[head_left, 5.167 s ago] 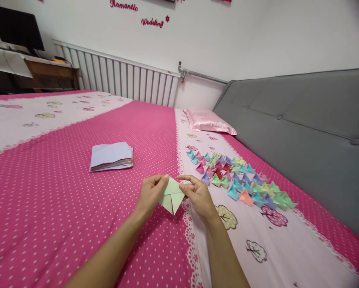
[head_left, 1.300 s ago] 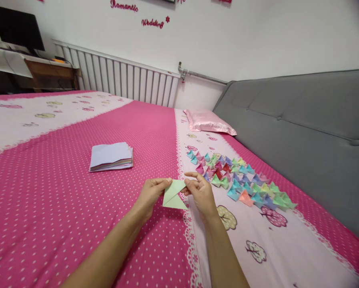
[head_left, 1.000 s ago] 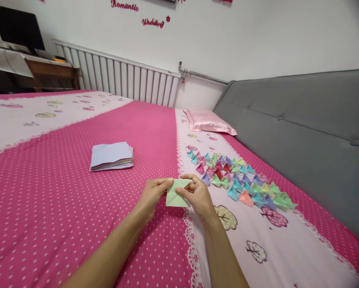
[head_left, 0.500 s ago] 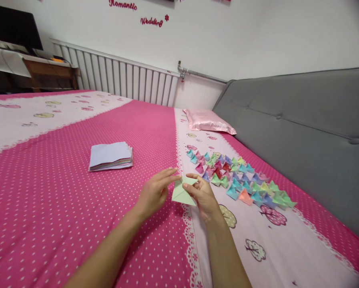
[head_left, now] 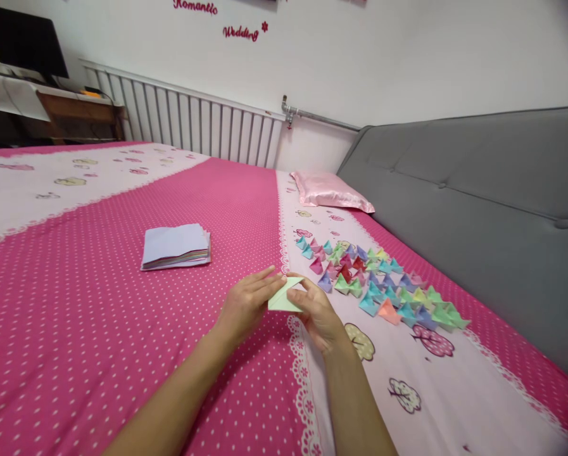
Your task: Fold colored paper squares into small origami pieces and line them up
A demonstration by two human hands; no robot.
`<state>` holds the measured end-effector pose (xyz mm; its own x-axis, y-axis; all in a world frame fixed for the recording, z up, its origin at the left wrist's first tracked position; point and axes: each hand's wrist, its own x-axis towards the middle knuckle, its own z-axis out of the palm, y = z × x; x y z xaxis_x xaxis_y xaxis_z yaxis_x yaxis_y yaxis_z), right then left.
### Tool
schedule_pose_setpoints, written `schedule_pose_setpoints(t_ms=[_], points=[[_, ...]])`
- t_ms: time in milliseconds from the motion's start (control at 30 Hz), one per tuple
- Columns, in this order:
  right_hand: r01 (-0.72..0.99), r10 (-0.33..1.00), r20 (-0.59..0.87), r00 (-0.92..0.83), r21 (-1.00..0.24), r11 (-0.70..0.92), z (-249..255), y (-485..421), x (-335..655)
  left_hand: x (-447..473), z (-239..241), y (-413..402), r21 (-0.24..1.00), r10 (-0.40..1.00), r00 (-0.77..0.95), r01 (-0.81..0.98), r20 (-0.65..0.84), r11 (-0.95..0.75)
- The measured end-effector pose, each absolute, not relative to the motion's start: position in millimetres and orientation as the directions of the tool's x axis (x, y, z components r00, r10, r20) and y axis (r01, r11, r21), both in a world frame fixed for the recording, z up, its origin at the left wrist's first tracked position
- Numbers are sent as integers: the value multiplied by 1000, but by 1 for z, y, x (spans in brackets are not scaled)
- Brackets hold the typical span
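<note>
My right hand (head_left: pixel 316 313) pinches a small folded piece of light green paper (head_left: pixel 280 300), thumb on its near face and fingers behind it. My left hand (head_left: pixel 248 301) is closed against the paper's left and upper edge, with its thumb mostly hidden. The paper is tilted and held above the bedspread, a diagonal crease or edge showing across it. To the right lie several small folded paper boats (head_left: pixel 373 278) in blue, green, pink, red, purple and orange. A stack of paper sheets (head_left: pixel 176 246), pale lilac on top, rests to the left.
A bed with a pink dotted bedspread (head_left: pixel 98 304) spreads under everything. A pink satin pillow (head_left: pixel 331 190) lies at the far side. The grey padded headboard (head_left: pixel 478 171) borders the right. Behind stand a white radiator (head_left: pixel 183 117) and a desk with a monitor (head_left: pixel 25 44).
The green paper has turned and tipped, and moved slightly left. My left fingers, spread apart before, have come together against its edge. The boats and the sheet stack have stayed in place.
</note>
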<state>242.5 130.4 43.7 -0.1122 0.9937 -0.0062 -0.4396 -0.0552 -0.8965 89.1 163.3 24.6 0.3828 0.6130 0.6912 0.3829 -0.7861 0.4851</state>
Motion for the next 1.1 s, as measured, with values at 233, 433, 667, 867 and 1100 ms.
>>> schedule_pose_setpoints(t_ms=[233,433,667,867,1100], points=[[-401,997,49,-53,-916,24,46,130,242,94,32,150,735,757,351,225,552,-640],[-346,993,109,36,-931,114,44,131,239,102,51,136,910,855,374,61,360,-410],[-226,981,146,132,-959,173,41,134,239,101,49,136,935,867,396,54,301,-349],[-83,949,217,231,-967,241,33,139,241,103,46,137,971,890,395,-21,229,-240],[-185,977,185,107,-962,202,34,137,234,108,48,140,973,911,363,-189,195,-133]])
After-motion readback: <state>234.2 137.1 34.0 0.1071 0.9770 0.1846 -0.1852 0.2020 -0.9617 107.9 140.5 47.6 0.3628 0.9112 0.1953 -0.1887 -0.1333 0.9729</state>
